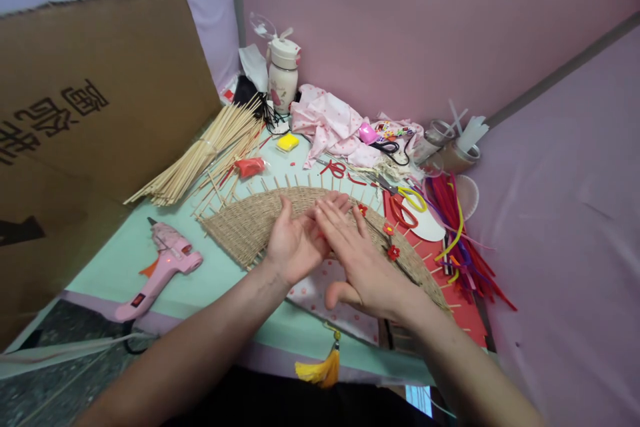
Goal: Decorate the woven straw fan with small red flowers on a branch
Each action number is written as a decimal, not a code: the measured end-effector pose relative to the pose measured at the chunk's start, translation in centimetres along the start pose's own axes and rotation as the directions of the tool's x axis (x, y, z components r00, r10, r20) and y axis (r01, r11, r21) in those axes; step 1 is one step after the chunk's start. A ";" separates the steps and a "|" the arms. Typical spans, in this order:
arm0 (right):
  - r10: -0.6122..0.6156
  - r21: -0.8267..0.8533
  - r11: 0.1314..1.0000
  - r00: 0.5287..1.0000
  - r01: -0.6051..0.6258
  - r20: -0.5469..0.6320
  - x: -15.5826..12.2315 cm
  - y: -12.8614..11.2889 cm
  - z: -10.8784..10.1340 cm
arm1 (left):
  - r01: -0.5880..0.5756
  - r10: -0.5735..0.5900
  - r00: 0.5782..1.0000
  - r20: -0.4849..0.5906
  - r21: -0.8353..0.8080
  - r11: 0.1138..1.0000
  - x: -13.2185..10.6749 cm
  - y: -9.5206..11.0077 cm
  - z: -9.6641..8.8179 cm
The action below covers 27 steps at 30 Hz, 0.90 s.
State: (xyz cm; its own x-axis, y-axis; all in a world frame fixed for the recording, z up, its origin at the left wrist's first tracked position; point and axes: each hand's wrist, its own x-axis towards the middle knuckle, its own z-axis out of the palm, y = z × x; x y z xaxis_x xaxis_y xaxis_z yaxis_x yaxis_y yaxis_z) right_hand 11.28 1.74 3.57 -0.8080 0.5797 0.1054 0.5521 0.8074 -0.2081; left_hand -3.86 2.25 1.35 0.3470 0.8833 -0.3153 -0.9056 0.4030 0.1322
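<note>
A woven straw fan-shaped piece (245,223) with stick ribs lies on the pale green table (115,267). Small red flowers (393,252) sit on its right side. My left hand (295,243) is held palm up above the weave with fingers stretched out. My right hand (357,260) lies flat across my left palm, fingers together and extended, as if rubbing. I see nothing in either hand. A yellow tassel (320,368) hangs off the table's front edge below my hands.
A pink glue gun (163,265) lies at the left. A bundle of bamboo sticks (205,153), red and yellow clay, red scissors (403,208), pipe cleaners (457,233), pink cloth (333,125) and a bottle (283,77) crowd the back. Cardboard (90,100) leans at left.
</note>
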 end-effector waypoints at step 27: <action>-0.003 -0.052 0.999 0.995 -0.003 -0.103 0.3 -0.3 0.3 | -0.036 0.037 0.997 0.066 -0.026 0.999 -0.1 0.5 -0.3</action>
State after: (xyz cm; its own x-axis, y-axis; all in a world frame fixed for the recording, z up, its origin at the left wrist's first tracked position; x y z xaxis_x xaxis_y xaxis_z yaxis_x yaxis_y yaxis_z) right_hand 10.80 1.62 3.36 -0.7839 0.5858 0.2057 0.5643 0.8104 -0.1572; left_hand -4.43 2.31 1.14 0.3282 0.9115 -0.2478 -0.9235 0.3647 0.1187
